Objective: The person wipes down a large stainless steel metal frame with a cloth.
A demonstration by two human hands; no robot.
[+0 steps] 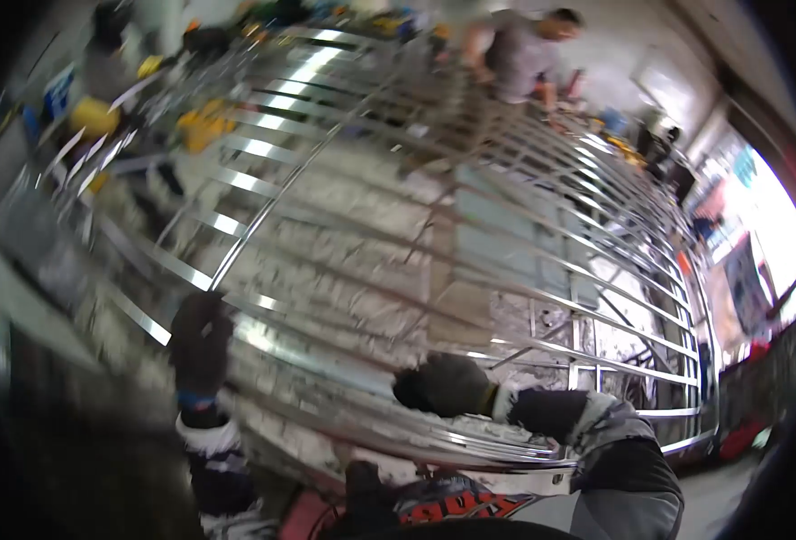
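Observation:
A large frame of shiny metal bars (pixel 380 240) spreads out in front of me, blurred by motion. My left hand (pixel 202 340), in a dark glove, is at the frame's near left part, by the lower end of a long bar. My right hand (pixel 445 385), also in a dark glove, lies over the near edge of the frame, close to the long near rails. The fingers of both hands are smeared and dark, so their grip cannot be made out.
Beyond the frame a person in a grey shirt (pixel 517 56) leans over the bars. Another person (pixel 110 81) is at the upper left, near yellow objects (pixel 205 126). Flat panels (pixel 506 229) lie beneath the bars. A bright opening (pixel 758 211) is at the right.

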